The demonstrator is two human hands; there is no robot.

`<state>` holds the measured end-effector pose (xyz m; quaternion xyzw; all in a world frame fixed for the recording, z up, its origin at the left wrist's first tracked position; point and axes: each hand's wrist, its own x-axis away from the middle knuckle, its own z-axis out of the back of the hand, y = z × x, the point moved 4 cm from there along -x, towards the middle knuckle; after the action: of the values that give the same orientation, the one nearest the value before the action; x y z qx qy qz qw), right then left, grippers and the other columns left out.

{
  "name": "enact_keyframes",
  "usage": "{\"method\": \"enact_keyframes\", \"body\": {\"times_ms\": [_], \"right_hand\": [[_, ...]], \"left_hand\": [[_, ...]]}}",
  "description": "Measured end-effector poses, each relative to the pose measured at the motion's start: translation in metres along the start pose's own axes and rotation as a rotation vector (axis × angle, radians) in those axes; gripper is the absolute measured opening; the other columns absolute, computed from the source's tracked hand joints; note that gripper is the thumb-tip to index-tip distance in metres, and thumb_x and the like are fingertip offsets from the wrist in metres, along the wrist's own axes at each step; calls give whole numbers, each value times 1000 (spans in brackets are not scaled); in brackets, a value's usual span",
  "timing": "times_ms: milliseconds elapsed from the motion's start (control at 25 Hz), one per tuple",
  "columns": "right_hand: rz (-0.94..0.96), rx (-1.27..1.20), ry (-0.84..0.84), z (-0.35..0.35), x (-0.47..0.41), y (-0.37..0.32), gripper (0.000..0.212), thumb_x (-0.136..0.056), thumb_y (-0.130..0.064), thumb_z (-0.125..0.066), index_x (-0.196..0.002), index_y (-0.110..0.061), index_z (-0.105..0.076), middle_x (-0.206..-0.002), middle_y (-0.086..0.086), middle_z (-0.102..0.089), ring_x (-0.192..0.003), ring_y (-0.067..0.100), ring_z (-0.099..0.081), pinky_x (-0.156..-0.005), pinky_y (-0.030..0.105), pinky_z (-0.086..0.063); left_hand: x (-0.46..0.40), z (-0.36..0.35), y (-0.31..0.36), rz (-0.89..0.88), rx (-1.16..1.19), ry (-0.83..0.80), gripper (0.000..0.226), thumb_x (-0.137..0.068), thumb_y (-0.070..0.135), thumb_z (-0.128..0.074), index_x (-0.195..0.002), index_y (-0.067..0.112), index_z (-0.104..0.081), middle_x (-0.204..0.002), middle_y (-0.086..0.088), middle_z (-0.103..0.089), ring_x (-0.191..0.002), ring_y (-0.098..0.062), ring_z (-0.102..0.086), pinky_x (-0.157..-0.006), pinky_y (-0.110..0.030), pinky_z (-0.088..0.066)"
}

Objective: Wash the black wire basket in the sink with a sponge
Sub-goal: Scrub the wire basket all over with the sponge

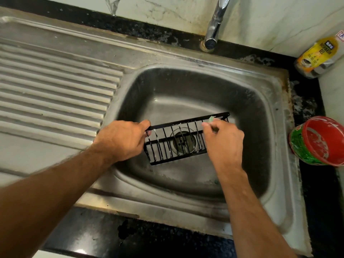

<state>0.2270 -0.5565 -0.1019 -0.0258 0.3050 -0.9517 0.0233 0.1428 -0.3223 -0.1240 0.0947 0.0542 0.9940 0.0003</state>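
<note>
We are taking the sink [275, 101] as our landmark and working from its left side across. To its left, the ribbed draining board [55, 86] is lying bare and is joined to the basin's rim. Reaching in over the sink's left edge, our left hand [122, 140] is closing around the left end of the black wire basket [176, 144], with the thumb pressing on the top rail and the fingers curling under the end frame. The basket is hanging in the air inside the basin, tilted so that its right end is sitting higher and further back than its left, and it is hovering directly above the drain [181, 141], which is showing through the bars. White foam is clinging to several of the wires. At the basket's right end our right hand [223, 142] is pinching a small pale green sponge [212, 119] between the fingertips and pressing it against the top rail; most of the sponge is hiding behind the fingers. Behind the sink, at the back rim, the chrome tap [216, 25] is standing with no water running from it. On the dark counter to the right of the sink, a yellow-labelled bottle [318, 56] is resting near the back corner, and a red and green tub [320, 141] with white residue inside is sitting just beside the right rim.
</note>
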Motion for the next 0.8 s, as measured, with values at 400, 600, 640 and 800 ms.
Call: {"method": "enact_keyframes", "body": {"times_ms": [400, 600, 640, 800], "right_hand": [[-49, -56, -7, 4, 8, 4, 45, -92, -6, -59, -134, -18, -59, -110, 2, -68, -96, 17, -66, -98, 35, -54], [-27, 110, -72, 13, 37, 0, 28, -94, -10, -63, -121, -16, -69, -121, 8, -62, -96, 20, -66, -95, 29, -51], [-38, 138, -102, 15, 38, 2, 26, -93, -11, -65, -118, -17, -70, -117, 7, -65, -92, 19, -65, -91, 27, -51], [-122, 79, -140, 30, 28, 9, 14, -91, -19, -68, -102, -25, -74, -92, -4, -74, -74, 9, -63, -82, 20, -51]], "left_hand": [[1, -2, 1, -59, -42, 51, 45, -101, 57, -12, -98, 26, -45, -86, 2, -68, -74, -26, -65, -62, -35, -38], [-2, -4, -1, -2, -70, 47, 46, -103, 53, -12, -103, 25, -49, -81, 2, -68, -62, -22, -52, -59, -34, -39], [-3, -5, -1, -3, -67, 47, 48, -102, 53, -11, -103, 25, -49, -80, 2, -67, -61, -22, -52, -59, -34, -41], [-3, -6, 0, -32, -69, 74, 48, -103, 51, -11, -104, 23, -50, -83, 0, -69, -69, -26, -65, -60, -35, -42]]}}
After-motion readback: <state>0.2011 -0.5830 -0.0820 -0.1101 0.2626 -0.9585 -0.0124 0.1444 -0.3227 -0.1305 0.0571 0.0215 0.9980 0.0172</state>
